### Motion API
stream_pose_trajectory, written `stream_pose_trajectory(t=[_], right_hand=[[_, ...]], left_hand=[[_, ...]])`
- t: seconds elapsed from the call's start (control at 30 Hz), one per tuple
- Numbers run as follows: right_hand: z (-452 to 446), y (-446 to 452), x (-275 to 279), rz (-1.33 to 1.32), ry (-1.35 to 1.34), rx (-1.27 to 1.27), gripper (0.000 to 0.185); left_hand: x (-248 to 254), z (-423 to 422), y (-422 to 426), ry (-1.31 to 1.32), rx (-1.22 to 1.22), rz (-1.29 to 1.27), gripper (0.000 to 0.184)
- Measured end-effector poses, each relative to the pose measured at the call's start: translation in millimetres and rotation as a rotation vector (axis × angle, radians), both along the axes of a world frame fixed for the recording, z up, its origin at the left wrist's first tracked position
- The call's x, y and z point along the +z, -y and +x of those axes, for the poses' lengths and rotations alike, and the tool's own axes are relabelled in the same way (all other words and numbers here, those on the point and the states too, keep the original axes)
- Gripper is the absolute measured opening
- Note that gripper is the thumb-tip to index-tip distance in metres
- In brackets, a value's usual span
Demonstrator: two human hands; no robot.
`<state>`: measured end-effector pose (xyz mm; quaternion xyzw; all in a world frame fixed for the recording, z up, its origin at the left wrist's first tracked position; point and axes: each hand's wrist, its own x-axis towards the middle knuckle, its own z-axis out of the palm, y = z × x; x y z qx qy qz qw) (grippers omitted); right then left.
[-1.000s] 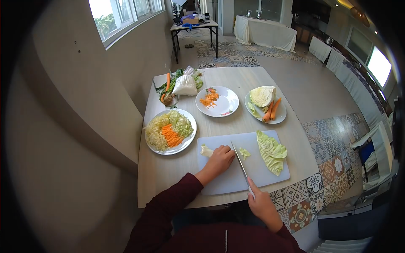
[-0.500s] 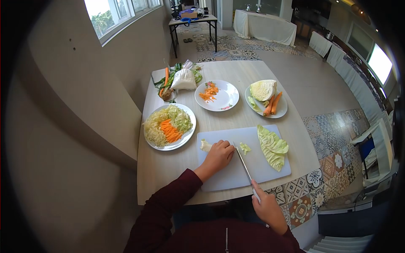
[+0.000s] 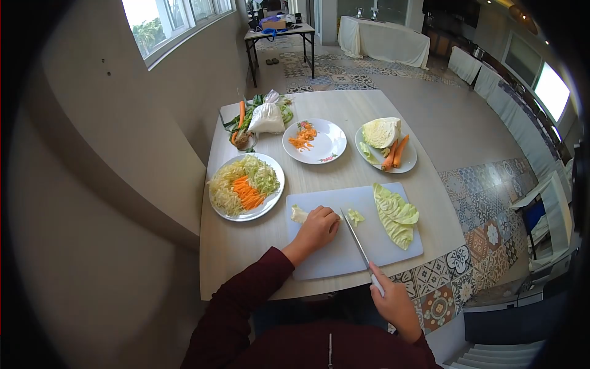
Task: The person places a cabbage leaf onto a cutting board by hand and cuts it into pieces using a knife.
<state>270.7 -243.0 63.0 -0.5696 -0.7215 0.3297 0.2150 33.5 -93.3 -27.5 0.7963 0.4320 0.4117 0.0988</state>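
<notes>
My right hand [image 3: 392,301] grips the white handle of a kitchen knife [image 3: 356,240]. Its blade points away from me over a white cutting board [image 3: 319,267], with the tip just right of my left fingers. With fingers curled down, my left hand [image 3: 318,226] presses on a piece of cabbage [image 3: 298,213]; the pale end sticks out at its left and the rest is hidden under the palm. Small cut cabbage bits [image 3: 354,216] lie right of the blade. On the board's right side rests a large cabbage leaf [image 3: 396,215].
At the left stands a plate [image 3: 275,200] of shredded cabbage and carrot. Behind the board are a floral plate [image 3: 332,138] with carrot scraps and a plate [image 3: 369,161] with half a cabbage and carrots. A white-filled plastic bag [image 3: 267,118] sits beside vegetables, near the wall.
The knife has shifted slightly to the right, away from my left fingertips, and my right hand has moved with it. My left hand stays on the cabbage, almost unmoved.
</notes>
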Motion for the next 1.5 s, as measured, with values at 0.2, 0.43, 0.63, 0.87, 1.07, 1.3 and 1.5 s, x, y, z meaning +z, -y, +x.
stream_pose_trajectory(t=[0.2, 0.43, 0.63, 0.87, 1.07, 1.3, 1.5], right_hand=[[-1, -2, 2, -0.015, 0.031, -0.04, 0.057], [-2, -2, 2, -0.014, 0.027, -0.044, 0.057], [-6, 1, 8, -0.047, 0.044, -0.031, 0.057], [-6, 4, 8, -0.058, 0.038, -0.035, 0.057], [-5, 6, 0, 0.019, 0.029, 0.002, 0.059], [-6, 8, 9, -0.064, 0.072, -0.022, 0.058], [-8, 7, 2, -0.033, 0.056, -0.006, 0.057]], left_hand=[[-4, 4, -2, 0.025, -0.007, 0.018, 0.004], [-3, 6, -3, -0.039, -0.025, 0.003, 0.006], [1, 5, -1, -0.081, -0.02, 0.02, 0.006], [-1, 5, -1, -0.09, -0.015, 0.019, 0.006], [1, 6, 0, -0.095, -0.009, 0.007, 0.006], [2, 7, -1, -0.076, -0.021, 0.078, 0.008], [1, 7, -1, -0.07, -0.024, 0.077, 0.007]])
